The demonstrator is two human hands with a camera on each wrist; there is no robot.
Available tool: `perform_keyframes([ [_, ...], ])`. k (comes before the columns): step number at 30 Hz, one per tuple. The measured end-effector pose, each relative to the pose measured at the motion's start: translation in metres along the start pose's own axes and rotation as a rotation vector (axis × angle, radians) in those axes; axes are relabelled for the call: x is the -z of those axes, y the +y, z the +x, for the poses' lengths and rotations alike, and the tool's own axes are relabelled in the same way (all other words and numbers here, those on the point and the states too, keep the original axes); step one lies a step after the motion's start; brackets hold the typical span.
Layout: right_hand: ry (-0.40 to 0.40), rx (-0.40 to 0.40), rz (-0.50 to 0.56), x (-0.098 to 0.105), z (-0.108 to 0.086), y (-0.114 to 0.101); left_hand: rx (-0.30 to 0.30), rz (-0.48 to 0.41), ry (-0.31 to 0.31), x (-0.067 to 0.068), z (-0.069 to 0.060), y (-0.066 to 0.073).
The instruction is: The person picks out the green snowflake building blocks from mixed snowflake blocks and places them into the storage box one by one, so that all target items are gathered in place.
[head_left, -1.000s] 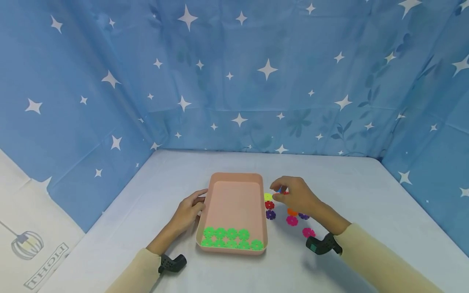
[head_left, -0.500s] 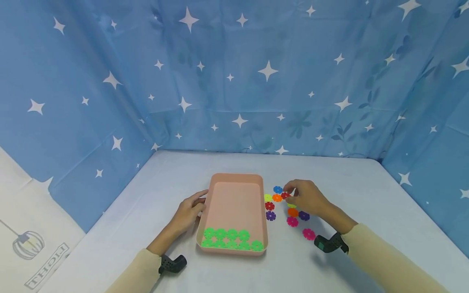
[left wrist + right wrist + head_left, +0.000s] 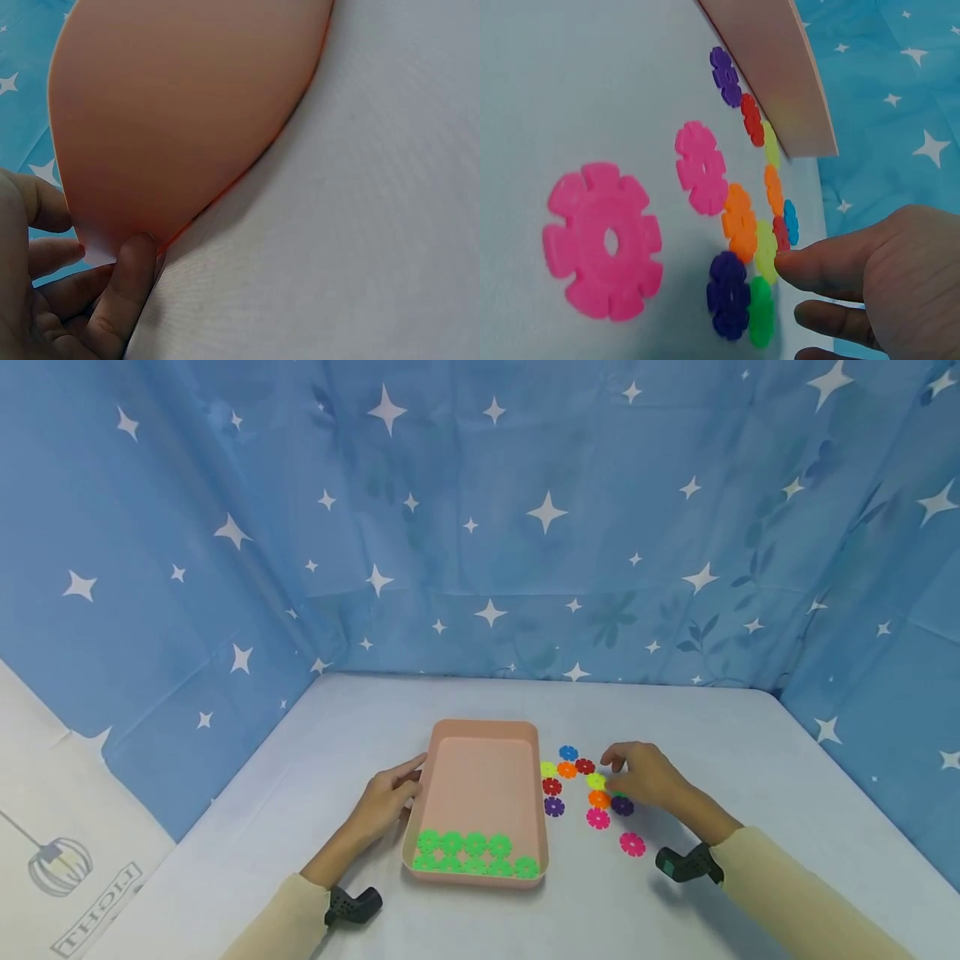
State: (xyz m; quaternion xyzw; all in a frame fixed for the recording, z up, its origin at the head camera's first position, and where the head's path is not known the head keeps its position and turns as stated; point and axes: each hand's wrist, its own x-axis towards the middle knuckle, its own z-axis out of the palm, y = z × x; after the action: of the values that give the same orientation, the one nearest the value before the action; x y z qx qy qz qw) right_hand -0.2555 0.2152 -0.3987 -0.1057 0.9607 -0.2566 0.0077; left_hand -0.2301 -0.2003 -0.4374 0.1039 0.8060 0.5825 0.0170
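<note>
A pink tray [image 3: 480, 785] stands on the white table with several green flower-shaped plastic discs [image 3: 475, 843] along its near end. My left hand [image 3: 381, 800] holds the tray's left side; in the left wrist view, thumb and fingers [image 3: 135, 274] meet its wall. To the right of the tray, my right hand [image 3: 645, 774] hovers over the loose discs with thumb and fingers apart, holding nothing visible. Beneath it lie a green disc [image 3: 761, 311], mostly hidden in the head view, a dark purple disc [image 3: 727, 296] and a yellow disc [image 3: 766, 251].
Other loose discs lie between tray and right hand: a blue disc [image 3: 568, 752], an orange disc [image 3: 567, 770], a red disc [image 3: 552, 787] and a purple disc [image 3: 554, 807]. A pink disc [image 3: 632, 844] lies nearest me. A blue star-patterned curtain [image 3: 487, 527] hangs behind the table.
My right hand has moved right and toward me, from over the blue and red discs to over the green one. The blue, orange and red discs are uncovered. My left hand stays at the tray.
</note>
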Motion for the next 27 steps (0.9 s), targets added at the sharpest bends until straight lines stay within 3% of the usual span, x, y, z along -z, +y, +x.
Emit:
perform_keyframes([
  [10,-0.039,-0.05,-0.043,-0.001,-0.002,0.011,-0.002,0.027,-0.005,-0.001,-0.001,-0.002],
  [27,-0.031,-0.126,-0.035,-0.003,-0.004,0.014,0.005,0.02,0.006,-0.001,0.001,-0.002],
])
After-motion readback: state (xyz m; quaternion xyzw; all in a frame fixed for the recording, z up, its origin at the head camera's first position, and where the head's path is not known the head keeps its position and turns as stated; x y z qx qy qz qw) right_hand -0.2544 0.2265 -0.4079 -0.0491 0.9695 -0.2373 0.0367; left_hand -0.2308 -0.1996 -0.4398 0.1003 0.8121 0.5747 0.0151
